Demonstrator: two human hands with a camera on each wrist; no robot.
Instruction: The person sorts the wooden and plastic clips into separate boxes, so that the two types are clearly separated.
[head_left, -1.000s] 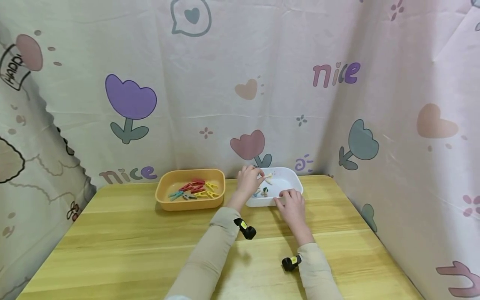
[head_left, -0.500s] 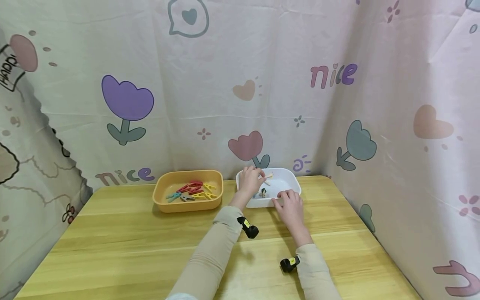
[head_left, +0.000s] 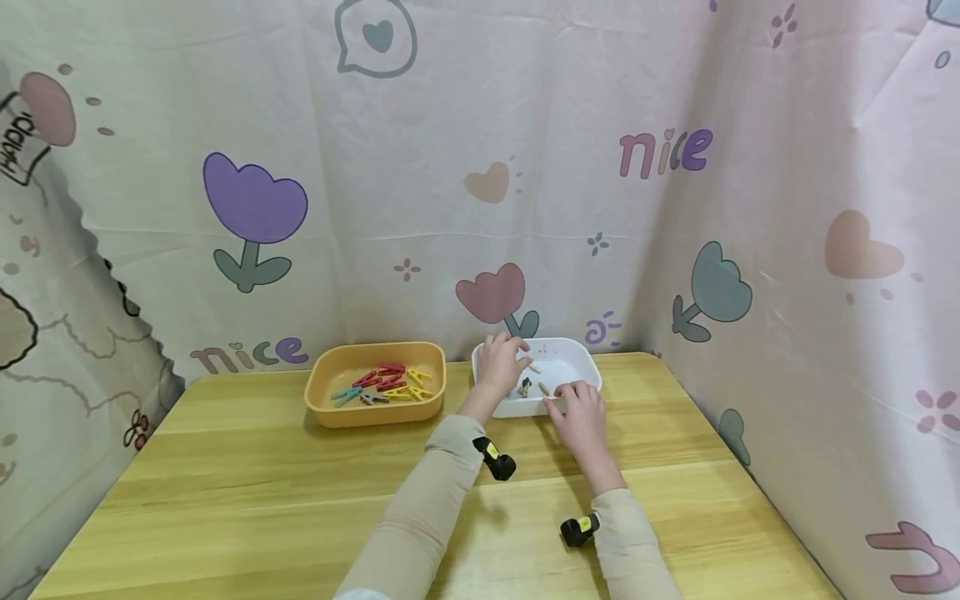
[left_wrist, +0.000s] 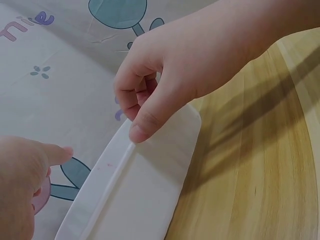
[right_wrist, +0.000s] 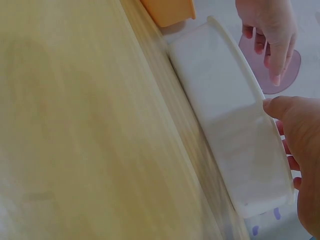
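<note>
A white plastic basin (head_left: 577, 358) stands at the back of the table. Over its left part hovers my left hand (head_left: 501, 367), its fingers bent loosely and nothing visible between them. In the right wrist view that left hand (right_wrist: 275, 37) hangs above the far rim, fingers pointing down. My right hand (head_left: 583, 417) grips the basin's near rim, thumb (right_wrist: 280, 106) outside and fingers over the inside. In the basin lie a small pale stick-like piece (head_left: 543, 388), another pale piece (head_left: 535, 368) and a little dark-green-topped piece (head_left: 526, 386); their kind is too small to tell.
Left of the white basin is a yellow basin (head_left: 375, 414) with several red, yellow, blue and grey clothespins (head_left: 392, 382). The wooden table (head_left: 247, 492) ends at a printed curtain (head_left: 405, 167) behind and on the right.
My left hand has let go of a thin pale piece pinched earlier; a pale piece now lies near the basin's front wall. The right hand has stayed on the rim.
</note>
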